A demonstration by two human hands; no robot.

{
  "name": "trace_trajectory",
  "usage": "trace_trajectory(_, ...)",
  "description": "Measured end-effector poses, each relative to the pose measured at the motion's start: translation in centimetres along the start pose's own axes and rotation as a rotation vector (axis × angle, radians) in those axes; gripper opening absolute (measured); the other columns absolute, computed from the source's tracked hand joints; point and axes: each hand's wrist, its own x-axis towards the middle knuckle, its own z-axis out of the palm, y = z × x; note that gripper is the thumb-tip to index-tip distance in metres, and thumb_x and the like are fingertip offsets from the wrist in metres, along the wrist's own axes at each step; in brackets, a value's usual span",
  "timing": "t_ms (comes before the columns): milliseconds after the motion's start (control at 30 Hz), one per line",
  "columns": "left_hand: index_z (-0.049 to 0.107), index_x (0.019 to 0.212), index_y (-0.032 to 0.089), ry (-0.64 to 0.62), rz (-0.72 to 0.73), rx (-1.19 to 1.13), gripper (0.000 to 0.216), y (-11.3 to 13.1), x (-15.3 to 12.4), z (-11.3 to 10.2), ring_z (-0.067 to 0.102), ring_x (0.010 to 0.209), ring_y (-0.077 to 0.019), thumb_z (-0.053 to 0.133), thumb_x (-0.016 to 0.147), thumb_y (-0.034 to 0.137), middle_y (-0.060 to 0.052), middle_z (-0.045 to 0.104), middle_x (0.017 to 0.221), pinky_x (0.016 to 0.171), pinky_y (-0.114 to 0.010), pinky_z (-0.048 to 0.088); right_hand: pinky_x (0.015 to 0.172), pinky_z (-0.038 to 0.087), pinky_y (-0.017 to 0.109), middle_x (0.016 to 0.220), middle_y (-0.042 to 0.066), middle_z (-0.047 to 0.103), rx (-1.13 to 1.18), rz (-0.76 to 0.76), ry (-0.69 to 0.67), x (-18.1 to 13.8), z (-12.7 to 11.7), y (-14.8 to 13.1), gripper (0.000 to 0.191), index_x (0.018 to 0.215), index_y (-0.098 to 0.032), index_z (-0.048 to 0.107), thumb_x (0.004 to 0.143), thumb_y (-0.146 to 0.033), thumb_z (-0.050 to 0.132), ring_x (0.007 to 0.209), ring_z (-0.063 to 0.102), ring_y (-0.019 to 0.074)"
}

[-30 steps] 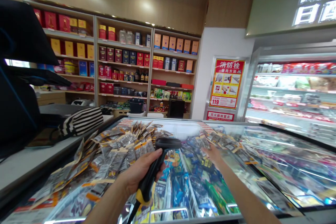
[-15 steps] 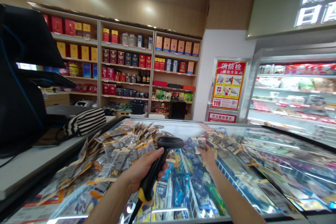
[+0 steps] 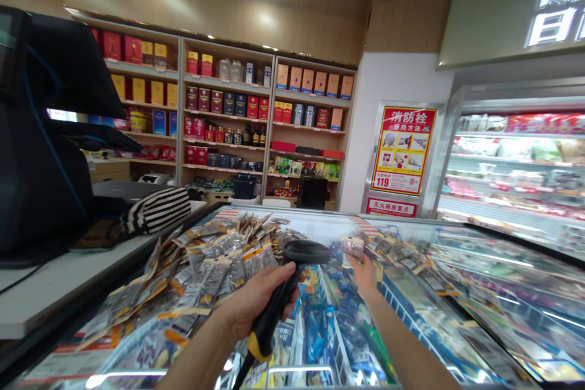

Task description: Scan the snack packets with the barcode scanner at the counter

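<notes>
My left hand (image 3: 262, 298) is wrapped round the handle of a black and yellow barcode scanner (image 3: 274, 311). The scanner's head points right, and its cable runs down toward the bottom edge. My right hand (image 3: 364, 273) pinches a small clear packet (image 3: 353, 248) with a pale header, held to the right of the scanner head. A heap of similar small packets (image 3: 205, 274) with orange and tan edges lies on the freezer's glass top, left of my left hand. More packets (image 3: 402, 253) are spread out to the right of my right hand.
Under the glass of the chest freezer (image 3: 315, 219), white wire baskets hold blue bags (image 3: 315, 329). At left, a counter (image 3: 41, 292) bears a black till screen (image 3: 68, 67) and a striped bag (image 3: 158, 210). Behind stand shelves of boxes (image 3: 223, 100) and a lit display fridge (image 3: 516, 164).
The view has turned slightly left, so the surroundings sit a little further right. Both hands keep their grips; the scanner and packet stay about as far apart.
</notes>
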Motion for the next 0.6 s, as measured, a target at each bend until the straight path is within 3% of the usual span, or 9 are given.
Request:
trace_trajectory(300,0.047,0.066,0.014,0.062,0.095,0.045,0.033,-0.8,1.4,0.5,0.043,0.04,-0.006,0.049,0.065,0.047,0.003,0.05,0.052,0.04,-0.019,0.03,0.063,0.04,0.025,0.084,0.009,0.062,-0.024,0.063,0.057,0.0,0.1,-0.1,0.041,0.092,-0.014,0.054,0.069,-0.044,0.038,0.078,0.056,0.0216)
trace_trajectory(500,0.047,0.073,0.014,-0.019,0.128,-0.054,0.03,-0.6,1.7,0.9,0.044,0.042,-0.0055,0.046,0.069,0.044,0.002,0.05,0.055,0.041,-0.018,0.031,0.061,0.04,0.025,0.082,0.009,0.062,-0.009,0.061,0.061,-0.1,0.1,-0.1,0.041,0.091,-0.014,0.054,0.069,-0.044,0.036,0.077,0.056,0.0206)
trace_trajectory(600,0.047,0.07,0.015,0.009,0.124,-0.05,0.03,-1.0,1.7,1.3,0.043,0.041,-0.0054,0.047,0.068,0.044,0.003,0.049,0.054,0.04,-0.018,0.031,0.062,0.04,0.027,0.085,0.01,0.062,-0.019,0.039,0.049,-0.1,0.2,0.0,0.044,0.093,-0.013,0.053,0.07,-0.045,0.034,0.079,0.056,0.0223)
